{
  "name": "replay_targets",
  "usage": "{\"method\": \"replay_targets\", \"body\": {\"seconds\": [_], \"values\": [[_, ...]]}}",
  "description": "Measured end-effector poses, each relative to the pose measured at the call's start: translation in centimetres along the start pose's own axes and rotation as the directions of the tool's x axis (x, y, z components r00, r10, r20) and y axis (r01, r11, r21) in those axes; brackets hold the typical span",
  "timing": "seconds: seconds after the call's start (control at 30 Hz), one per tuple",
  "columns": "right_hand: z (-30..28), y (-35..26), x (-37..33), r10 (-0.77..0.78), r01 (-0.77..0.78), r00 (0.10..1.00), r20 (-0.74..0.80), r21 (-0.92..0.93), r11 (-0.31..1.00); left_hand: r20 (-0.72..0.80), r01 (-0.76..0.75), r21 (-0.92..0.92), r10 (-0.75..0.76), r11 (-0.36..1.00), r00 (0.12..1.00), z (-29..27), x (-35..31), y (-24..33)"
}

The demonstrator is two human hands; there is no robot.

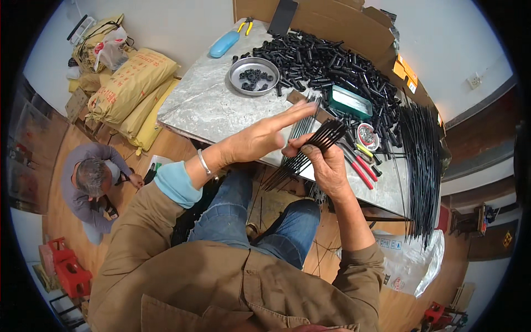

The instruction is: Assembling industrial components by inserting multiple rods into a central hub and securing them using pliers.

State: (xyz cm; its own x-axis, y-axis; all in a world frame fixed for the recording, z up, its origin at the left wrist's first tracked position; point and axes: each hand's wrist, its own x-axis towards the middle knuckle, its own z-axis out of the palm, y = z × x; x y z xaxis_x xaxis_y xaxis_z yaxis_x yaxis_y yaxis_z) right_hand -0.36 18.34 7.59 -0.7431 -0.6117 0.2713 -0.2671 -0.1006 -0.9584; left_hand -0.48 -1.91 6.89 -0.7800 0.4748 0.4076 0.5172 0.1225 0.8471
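My right hand [330, 170] is closed around a fanned bundle of thin black rods [328, 133], thumb on top, at the table's near edge. The rods slant down to the left, toward my knees. Beside it, my left hand [266, 134] is held flat with its fingers stretched out together, its thumb close to the bundle. Whether the left thumb touches the rods I cannot tell. More thin rods lie on the table just behind the bundle, partly hidden by my left fingers.
A heap of black tubular parts [337, 61] covers the back of the marbled table [193, 105]. Around it are a round metal dish [234, 83], a green tray [350, 102], red-handled pliers [360, 170] and a long rod bundle [421, 166]. Someone crouches [91, 177] at left near stacked sacks [130, 91].
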Motion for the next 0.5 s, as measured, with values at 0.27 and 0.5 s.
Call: {"method": "replay_targets", "body": {"seconds": [0.27,0.5], "values": [[-1.9,0.9,0.7,0.077,-0.049,0.992,0.097,-0.257,0.965,-0.171,-0.160,-0.200,0.127,0.967,0.977,2.5,3.3,4.5],[-16.2,4.7,9.5,0.089,-0.384,0.876,-0.473,-0.577,0.721,-0.191,-0.314,0.138,0.337,0.939,0.922,2.5,4.0,3.9]]}}
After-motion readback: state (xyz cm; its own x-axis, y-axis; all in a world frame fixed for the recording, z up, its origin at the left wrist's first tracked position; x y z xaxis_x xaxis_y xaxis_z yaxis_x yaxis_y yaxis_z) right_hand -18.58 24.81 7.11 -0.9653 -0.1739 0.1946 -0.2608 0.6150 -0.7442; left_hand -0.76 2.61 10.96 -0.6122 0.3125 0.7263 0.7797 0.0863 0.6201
